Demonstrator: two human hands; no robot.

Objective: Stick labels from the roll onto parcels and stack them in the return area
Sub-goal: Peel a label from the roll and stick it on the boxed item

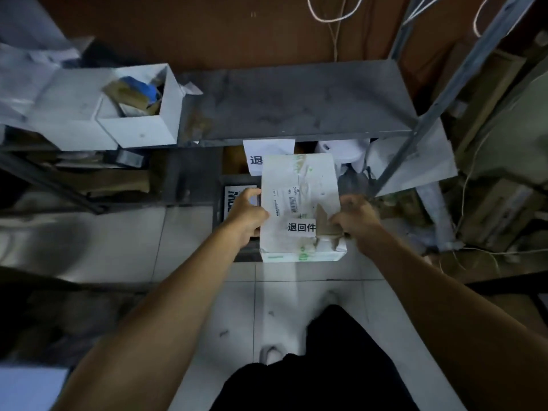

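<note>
**Labelled parcel held in both hands below the grey shelf**

Obs. 1: A white parcel (299,209) is held out in front of the person, above the tiled floor (296,292), just near of the grey metal shelf (296,99). Its top face carries a white label (301,227) with black printed characters, near the parcel's near edge, and a small barcode sticker (292,204) further up. Near-right corner of the parcel looks torn, with brown material showing.

Obs. 2: Left hand (247,215) grips the parcel's left edge, fingers curled around it, thumb on top.

Obs. 3: Right hand (355,218) grips the right edge at the torn corner, fingers curled in; exact finger contact is hard to make out.

Obs. 4: A white paper sign (268,152) with a black character hangs from the front edge of the shelf, partly hidden behind the parcel's far end.

Obs. 5: A dark box with white lettering (237,200) lies on the floor beneath the left hand.

Obs. 6: On the shelf at left, an open white carton (142,126) holds mixed items, blue and brown. White cables (335,19) hang at far right. Surroundings at left and right are blurred.
</note>
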